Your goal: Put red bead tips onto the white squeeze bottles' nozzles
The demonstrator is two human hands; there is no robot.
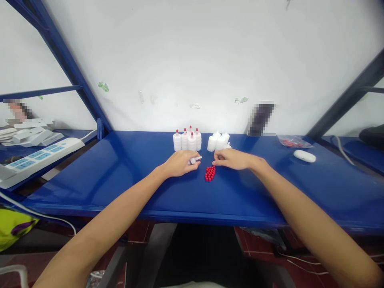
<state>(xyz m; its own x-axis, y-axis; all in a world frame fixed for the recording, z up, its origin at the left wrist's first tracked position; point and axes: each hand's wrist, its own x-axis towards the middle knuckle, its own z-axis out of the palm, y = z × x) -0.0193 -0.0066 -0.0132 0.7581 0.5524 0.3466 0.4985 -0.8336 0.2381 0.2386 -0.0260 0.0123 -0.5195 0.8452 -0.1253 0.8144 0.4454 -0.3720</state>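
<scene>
My left hand (pixel 181 163) is closed around a white squeeze bottle (pixel 193 161), whose bare pointed nozzle sticks out to the right; most of its body is hidden in the palm. My right hand (pixel 233 159) has its fingertips pinched together at the far edge of a cluster of small red caps (pixel 209 174); whether a cap is between them is too small to tell. Behind my left hand stand several white bottles with red tips (pixel 187 141). Several white bottles without red tips (pixel 218 141) stand behind my right hand.
On the blue table (pixel 126 172), a clear bag with red pieces (pixel 295 142) and a white oval case (pixel 305 156) lie to the right. A dark phone-like object, blurred out, leans on the wall. A power strip (pixel 45 158) and white boxes (pixel 33 132) are at left.
</scene>
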